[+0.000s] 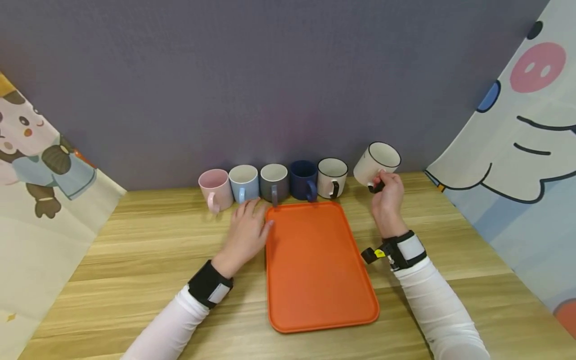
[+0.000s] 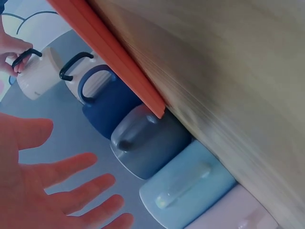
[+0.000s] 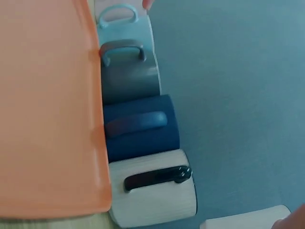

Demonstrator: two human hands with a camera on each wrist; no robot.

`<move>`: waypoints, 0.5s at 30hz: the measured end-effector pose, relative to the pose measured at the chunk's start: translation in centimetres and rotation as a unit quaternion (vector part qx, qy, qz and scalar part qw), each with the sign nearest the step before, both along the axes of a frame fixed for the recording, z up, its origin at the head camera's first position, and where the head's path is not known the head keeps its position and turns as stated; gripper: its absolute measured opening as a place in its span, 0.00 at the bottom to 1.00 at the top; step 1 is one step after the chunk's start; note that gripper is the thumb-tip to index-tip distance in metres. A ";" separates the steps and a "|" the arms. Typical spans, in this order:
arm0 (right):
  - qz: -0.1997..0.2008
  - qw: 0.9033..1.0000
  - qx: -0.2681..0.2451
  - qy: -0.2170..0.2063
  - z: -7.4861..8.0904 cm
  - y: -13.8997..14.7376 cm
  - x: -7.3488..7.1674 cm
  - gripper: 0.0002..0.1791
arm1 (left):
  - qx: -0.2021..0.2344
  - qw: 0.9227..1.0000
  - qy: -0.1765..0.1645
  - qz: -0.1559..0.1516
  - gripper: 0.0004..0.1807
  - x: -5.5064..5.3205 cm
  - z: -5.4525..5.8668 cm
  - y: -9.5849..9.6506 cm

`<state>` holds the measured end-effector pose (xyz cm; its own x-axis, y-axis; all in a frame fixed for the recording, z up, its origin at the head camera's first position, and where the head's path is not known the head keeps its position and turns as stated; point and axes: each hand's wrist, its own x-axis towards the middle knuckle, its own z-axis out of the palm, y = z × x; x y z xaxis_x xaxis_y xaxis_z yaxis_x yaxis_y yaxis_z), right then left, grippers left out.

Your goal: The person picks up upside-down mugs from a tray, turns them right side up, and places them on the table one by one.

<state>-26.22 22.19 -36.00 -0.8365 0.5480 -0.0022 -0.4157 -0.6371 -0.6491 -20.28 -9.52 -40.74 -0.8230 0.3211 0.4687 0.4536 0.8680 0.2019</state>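
Note:
My right hand (image 1: 389,202) grips the black handle of a white mug with a black rim (image 1: 366,167), which is raised and tilted at the right end of a row of mugs. From left to right stand a pink mug (image 1: 218,186), a light blue mug (image 1: 237,184), a grey mug (image 1: 269,187), a navy mug (image 1: 299,186) and another white mug (image 1: 325,184) with a black handle. Over the table, in front of the light blue mug, is my left hand (image 1: 243,232), its fingers spread and holding nothing. In the right wrist view the held mug (image 3: 248,219) shows only partly.
An orange tray (image 1: 319,265) lies on the wooden table (image 1: 180,250), its far edge close to the grey, navy and white mugs. A grey wall (image 1: 270,90) rises behind the row. Printed cloths hang at the left (image 1: 40,200) and right (image 1: 499,150).

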 end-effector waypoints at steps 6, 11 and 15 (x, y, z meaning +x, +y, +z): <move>-0.013 1.000 0.021 -0.004 -0.6 0.4 -0.5 0.17 | 0.002 1.000 0.004 0.009 0.22 0.3 0.1 -0.8; -0.016 0.999 0.040 -0.016 -1.2 0.9 -1.0 0.18 | -0.001 1.000 0.002 0.017 0.24 0.5 0.2 -1.4; -0.010 0.998 0.051 -0.028 -1.8 1.2 -1.4 0.18 | -0.002 1.000 0.004 0.022 0.24 0.7 0.2 -1.9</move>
